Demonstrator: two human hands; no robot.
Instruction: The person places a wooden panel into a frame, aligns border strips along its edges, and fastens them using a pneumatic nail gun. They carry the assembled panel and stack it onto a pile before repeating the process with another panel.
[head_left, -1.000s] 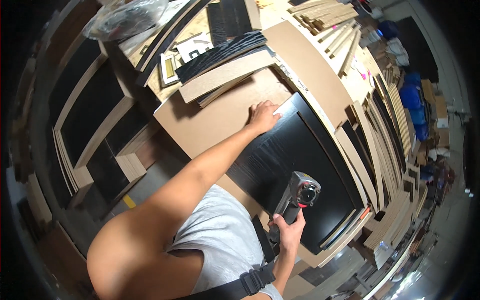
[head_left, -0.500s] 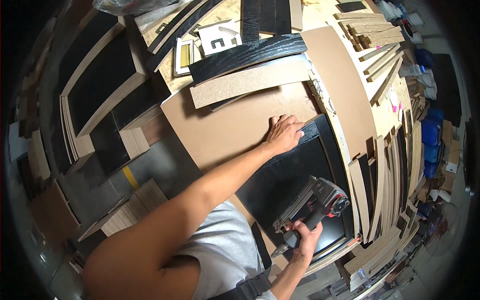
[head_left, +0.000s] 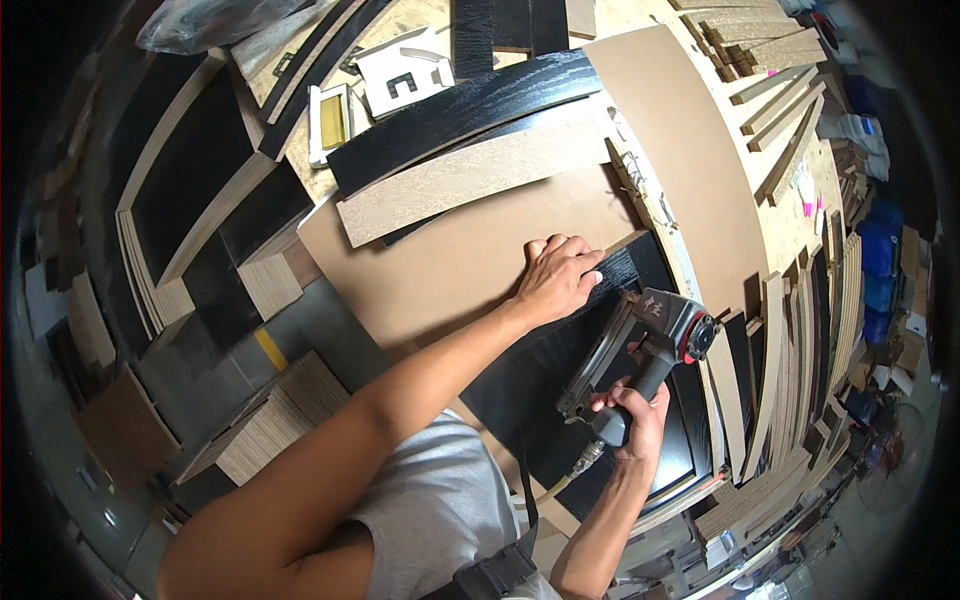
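My left hand (head_left: 556, 278) lies flat, fingers spread, on the near edge of a large brown fibreboard sheet (head_left: 440, 262) where it overlaps a black wood-grain panel (head_left: 560, 385). My right hand (head_left: 632, 418) grips the handle of a grey pneumatic nail gun (head_left: 645, 345), held just above the black panel, to the right of my left hand. An air hose leaves the bottom of the gun's handle.
A light wood strip (head_left: 470, 180) and a black wood-grain strip (head_left: 460, 120) lie across the far side of the fibreboard. A tall brown board (head_left: 690, 160) and many stacked strips (head_left: 780, 340) stand at the right. Framed dark panels (head_left: 190, 190) lean at the left.
The view has shifted so the boards sit lower and closer. My right hand has swung the nail gun up toward my left hand, which stays pressed on the fibreboard's edge.
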